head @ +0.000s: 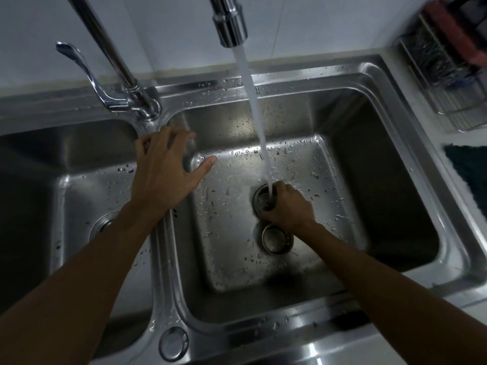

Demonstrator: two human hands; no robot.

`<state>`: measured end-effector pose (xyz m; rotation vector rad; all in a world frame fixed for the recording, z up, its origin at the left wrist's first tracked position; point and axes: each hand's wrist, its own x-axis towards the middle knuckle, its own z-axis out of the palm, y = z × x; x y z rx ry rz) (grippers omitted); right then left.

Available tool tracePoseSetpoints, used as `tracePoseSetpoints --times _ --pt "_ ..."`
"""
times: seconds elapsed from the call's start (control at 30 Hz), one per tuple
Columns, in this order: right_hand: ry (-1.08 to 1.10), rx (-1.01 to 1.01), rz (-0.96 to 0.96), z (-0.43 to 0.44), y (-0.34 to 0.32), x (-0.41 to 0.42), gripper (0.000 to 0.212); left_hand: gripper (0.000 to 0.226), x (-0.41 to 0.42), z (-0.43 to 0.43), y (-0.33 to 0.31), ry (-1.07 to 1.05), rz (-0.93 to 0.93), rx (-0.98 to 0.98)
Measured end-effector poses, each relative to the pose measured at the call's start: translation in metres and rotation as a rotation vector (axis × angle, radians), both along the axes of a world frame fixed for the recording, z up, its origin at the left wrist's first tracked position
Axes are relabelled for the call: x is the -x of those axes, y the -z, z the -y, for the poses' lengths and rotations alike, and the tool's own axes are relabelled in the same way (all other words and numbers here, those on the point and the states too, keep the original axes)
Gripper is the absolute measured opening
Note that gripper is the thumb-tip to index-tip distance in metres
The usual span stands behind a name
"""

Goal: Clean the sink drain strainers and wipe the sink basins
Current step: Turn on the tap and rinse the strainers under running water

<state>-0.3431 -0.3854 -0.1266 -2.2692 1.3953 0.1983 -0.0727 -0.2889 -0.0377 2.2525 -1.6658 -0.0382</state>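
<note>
Water runs from the faucet spout [231,27] straight into a round metal drain strainer [263,201], which my right hand [290,206] grips above the floor of the right basin [329,180]. Just below that hand lies the right basin's drain opening [276,239]. My left hand [166,167] rests, fingers spread, on the divider [160,259] between the two basins and holds nothing. The left basin [39,167] has its drain [104,226] partly hidden behind my left forearm.
The faucet's lever handle [87,75] and base stand at the back of the divider. A wire rack [445,83] with a red item sits on the counter at the right, a dark cloth [469,169] below it. A round cap [173,343] sits on the front rim.
</note>
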Motion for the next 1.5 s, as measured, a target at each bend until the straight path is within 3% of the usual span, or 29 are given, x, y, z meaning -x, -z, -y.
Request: tracePoseSetpoints --times 0.53,0.63,0.73,0.83,0.97,1.07,1.2,1.27,1.3,1.4,1.5 --pt "0.012 -0.111 0.251 0.014 0.003 0.012 0.079 0.070 0.001 0.000 -0.002 -0.014 -0.023 -0.016" --pt "0.212 -0.237 0.347 0.016 0.002 0.013 0.070 0.068 0.001 0.000 -0.001 -0.006 -0.021 -0.007" --pt "0.516 -0.510 0.425 0.020 0.002 0.011 0.055 0.071 0.001 0.000 -0.001 -0.006 -0.009 0.005" --pt "0.780 -0.755 0.477 0.025 -0.005 0.008 0.058 0.073 0.000 0.000 0.000 -0.007 -0.012 0.005" --pt "0.877 -1.006 0.484 0.034 -0.014 0.007 0.041 0.074 -0.001 0.000 0.002 -0.005 -0.012 0.010" --pt "0.919 -1.034 0.472 0.037 -0.024 0.009 0.041 0.074 -0.001 0.000 0.002 -0.002 -0.019 0.023" --pt "0.693 -0.799 0.316 0.033 -0.043 0.021 0.050 0.074 -0.001 0.000 0.002 -0.003 -0.013 0.027" --pt "0.498 -0.712 0.246 0.025 -0.055 0.025 0.067 0.074 -0.001 0.001 0.002 -0.002 -0.007 0.034" --pt "0.368 -0.668 0.225 0.019 -0.059 0.025 0.073 0.074 -0.001 0.001 0.002 -0.001 -0.005 0.033" --pt "-0.132 -0.456 0.167 -0.010 -0.069 0.009 0.063 0.071 0.000 0.000 0.002 0.004 0.013 0.054" --pt "-0.538 -0.232 0.039 -0.046 -0.058 -0.012 0.081 0.066 0.002 -0.002 0.001 0.006 0.058 0.099"
